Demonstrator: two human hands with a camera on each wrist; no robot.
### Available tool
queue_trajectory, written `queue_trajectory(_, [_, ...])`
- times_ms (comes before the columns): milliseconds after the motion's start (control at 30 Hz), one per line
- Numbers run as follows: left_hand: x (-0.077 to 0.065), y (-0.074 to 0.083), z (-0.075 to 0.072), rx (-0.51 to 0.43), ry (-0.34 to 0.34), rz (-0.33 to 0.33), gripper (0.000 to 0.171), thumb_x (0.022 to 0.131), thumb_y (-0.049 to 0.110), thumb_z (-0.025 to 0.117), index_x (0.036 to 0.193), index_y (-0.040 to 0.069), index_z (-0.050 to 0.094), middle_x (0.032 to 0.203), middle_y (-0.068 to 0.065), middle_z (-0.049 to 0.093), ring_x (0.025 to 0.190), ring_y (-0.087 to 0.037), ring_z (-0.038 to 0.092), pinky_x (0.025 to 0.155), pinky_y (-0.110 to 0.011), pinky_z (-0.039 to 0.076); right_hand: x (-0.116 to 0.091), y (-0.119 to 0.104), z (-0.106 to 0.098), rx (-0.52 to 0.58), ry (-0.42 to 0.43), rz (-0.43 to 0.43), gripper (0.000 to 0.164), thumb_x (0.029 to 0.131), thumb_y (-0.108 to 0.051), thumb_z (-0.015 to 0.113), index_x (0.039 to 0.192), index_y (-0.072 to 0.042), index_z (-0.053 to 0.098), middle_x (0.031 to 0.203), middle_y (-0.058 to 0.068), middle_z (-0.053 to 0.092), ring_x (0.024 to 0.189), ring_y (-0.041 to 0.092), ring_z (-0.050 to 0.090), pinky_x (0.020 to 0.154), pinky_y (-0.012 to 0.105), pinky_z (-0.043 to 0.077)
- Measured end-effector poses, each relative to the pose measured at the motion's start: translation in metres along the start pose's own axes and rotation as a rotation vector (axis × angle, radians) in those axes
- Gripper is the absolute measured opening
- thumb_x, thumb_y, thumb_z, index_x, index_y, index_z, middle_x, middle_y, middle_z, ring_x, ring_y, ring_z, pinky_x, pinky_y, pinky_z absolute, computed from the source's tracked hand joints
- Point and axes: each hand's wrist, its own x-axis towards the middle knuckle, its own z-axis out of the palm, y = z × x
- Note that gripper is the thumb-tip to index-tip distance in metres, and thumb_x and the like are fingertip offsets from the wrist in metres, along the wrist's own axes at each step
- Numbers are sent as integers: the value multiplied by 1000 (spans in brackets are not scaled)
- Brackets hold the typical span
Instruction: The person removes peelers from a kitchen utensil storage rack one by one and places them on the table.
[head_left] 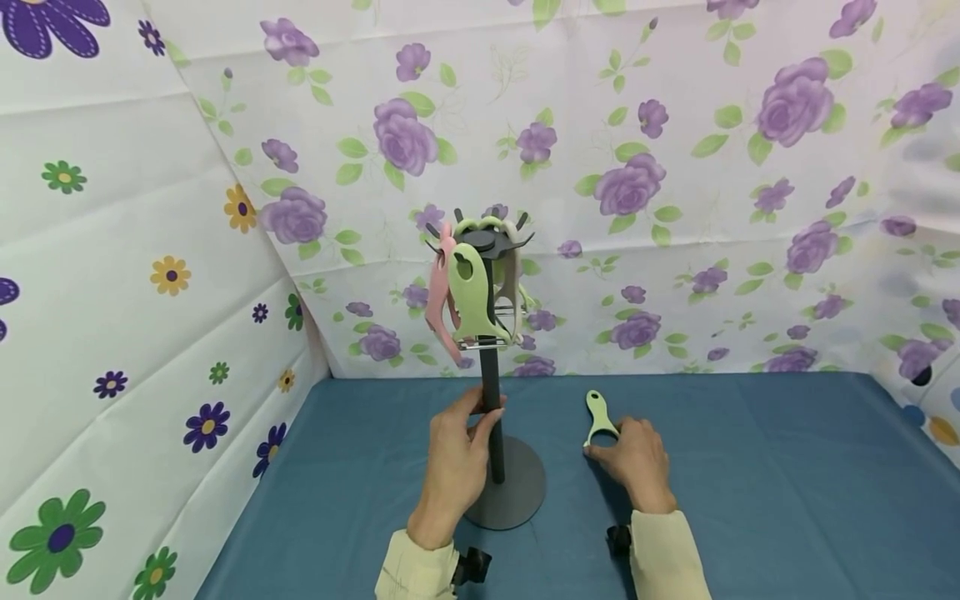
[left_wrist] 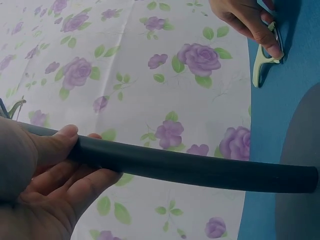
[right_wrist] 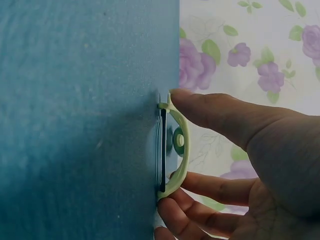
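Observation:
A dark stand has a round base (head_left: 521,496) on the table and an upright pole (head_left: 491,375) with hooks at its top. My left hand (head_left: 453,454) holds the pole between thumb and fingers, partway up. From the hooks hang several peelers: a light green peeler (head_left: 470,292) in front, a pink peeler (head_left: 438,300) on the left, and a pale peeler (head_left: 512,279) on the right. Right of the base, my right hand (head_left: 637,462) pinches another light green peeler (head_left: 597,408) across its blade end, thumb on one side, fingers on the other. Its handle points away from me.
A blue cloth (head_left: 780,492) covers the table. Behind it rises a white flowered backdrop (head_left: 720,200), close to the stand's top, and another flowered sheet (head_left: 135,333) stands along the left. Black straps with small cameras (head_left: 472,567) sit at both wrists.

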Motion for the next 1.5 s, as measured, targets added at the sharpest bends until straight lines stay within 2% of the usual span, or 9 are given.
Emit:
queue_trajectory(200, [-1, 1, 0, -20, 35, -6, 22, 100, 8, 64, 121, 11, 72, 110, -12, 74, 106, -21, 72, 88, -30, 63, -1, 0, 0, -3, 0, 0, 66, 83, -27, 86, 129, 11, 60, 121, 32, 59, 107, 47, 59, 86, 62, 51])
queue_trajectory(400, [-1, 2, -2, -14, 97, -14, 20, 95, 12, 72, 114, 14, 77, 100, -8, 78, 93, -17, 74, 81, -27, 64, -1, 1, 0, -19, 0, -4, 64, 83, -25, 86, 130, 10, 60, 121, 32, 58, 108, 48, 58, 85, 62, 51])
queue_trajectory(667, [1, 0, -4, -57, 233, 14, 22, 87, 21, 81, 108, 13, 81, 93, -7, 80, 78, -15, 75, 71, -27, 64, 2, 2, 0, -16, -9, 4, 66, 84, -25, 85, 132, 10, 58, 123, 31, 57, 111, 48, 57, 88, 63, 50])
queue_trajectory(833, [0, -1, -8, 14, 301, -12, 22, 84, 25, 85, 101, 12, 82, 88, -5, 79, 72, -13, 73, 66, -26, 62, 3, 3, 1, -16, -9, 4, 66, 84, -26, 85, 133, 10, 59, 124, 31, 57, 112, 48, 57, 88, 63, 50])
queue_trajectory(967, [-1, 0, -11, 65, 315, -36, 22, 82, 28, 87, 97, 13, 81, 84, -2, 78, 70, -11, 72, 63, -25, 61, 2, 3, 2, -19, -10, 3, 65, 84, -26, 84, 133, 10, 59, 124, 31, 57, 111, 49, 57, 88, 64, 50])
queue_trajectory(1133, [-1, 1, -12, 60, 322, -45, 18, 81, 26, 88, 93, 16, 79, 81, 0, 76, 68, -9, 69, 60, -25, 58, 1, 2, 2, -13, -6, 5, 66, 84, -25, 85, 133, 10, 59, 125, 32, 57, 113, 49, 56, 89, 63, 51])
queue_trajectory(1500, [-2, -1, -11, 83, 347, -31, 22, 78, 28, 91, 88, 14, 76, 78, -1, 74, 67, -11, 67, 61, -26, 58, 2, 2, 4, 0, -6, 8, 67, 85, -26, 84, 133, 11, 58, 126, 33, 55, 115, 49, 55, 92, 62, 50])
